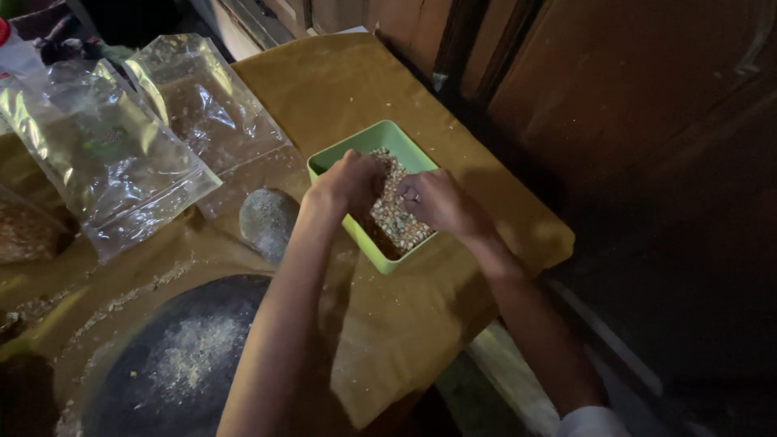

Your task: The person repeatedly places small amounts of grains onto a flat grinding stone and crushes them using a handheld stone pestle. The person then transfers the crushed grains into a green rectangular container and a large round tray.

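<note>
A light green square container (375, 139) sits on a table draped in a mustard-yellow cloth (348, 81). It holds pale dried kernels (394, 212). Both hands reach into it. My left hand (348, 182) digs into the kernels at the container's left side, fingers curled down among them. My right hand (441, 202) rests over the right rim with its fingers bent into the grain; a ring shows on one finger. Whether either hand has kernels gathered inside is hidden.
A grey rounded stone (267, 218) lies left of the container. A dark round grinding slab (174, 356) dusted with pale meal sits at the lower left. Two clear plastic bags (105, 154) lie at the upper left. Dark wooden panels (631, 97) stand on the right.
</note>
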